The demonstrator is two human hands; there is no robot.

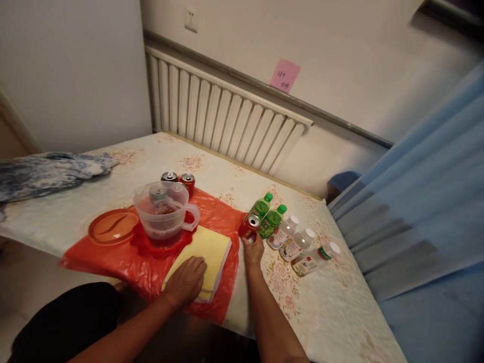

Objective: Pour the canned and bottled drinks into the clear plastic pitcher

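Observation:
My right hand (253, 249) is wrapped round the lower part of a red drink can (248, 229), which stands beside two green-capped bottles (271, 222). My left hand (186, 280) rests with its fingers laid over a yellow pad-like stack (202, 254) with pale layers at its edge; nothing shows in its grip. Beyond that stack is a clear plastic measuring jug (162, 214) with a handle, sitting on a red scalloped dish (155, 245). An orange round lid (112, 226) lies left of the jug. All these but the can and bottles are on a red plastic sheet (98, 256).
Two cans, one dark (170, 176) and one red (188, 182), stand behind the jug. Several clear bottles (298, 245) line up to the right. A blue-white cloth (56, 174) lies far left on the flowered tablecloth (328, 312). A radiator (223, 113) and blue curtain (423, 186) border the table.

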